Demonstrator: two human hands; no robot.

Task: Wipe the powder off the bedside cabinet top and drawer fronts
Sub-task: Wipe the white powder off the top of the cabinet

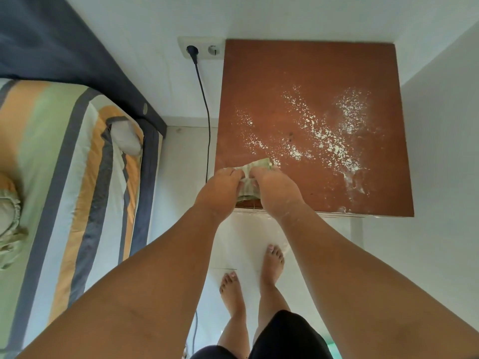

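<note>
Both hands meet at the front left part of the bedside cabinet top [272, 73]: the left hand [217, 189] and the right hand [274, 190] lie side by side, knuckles up, fingers curled down and pinching a pale green cloth [255, 168] between them. Part of the cloth sticks out past the fingertips onto the brown worktop, and another part shows in the gap between the wrists near the front edge. How tightly each hand grips cannot quite be judged, since the fingers are hidden beneath the backs of the hands. White powder [326, 141] is scattered in streaks across the middle and right of the top, with a smeared patch near the front right corner; the nearest specks lie just beside the cloth. Some dusting seems to cling to the right wrist. Left of the cabinet, a dark cable [206, 110] runs down from a wall socket [201, 49]. A bed with striped bedding [67, 164] lies further left. Bare feet [272, 260] stand on the white floor below.
</note>
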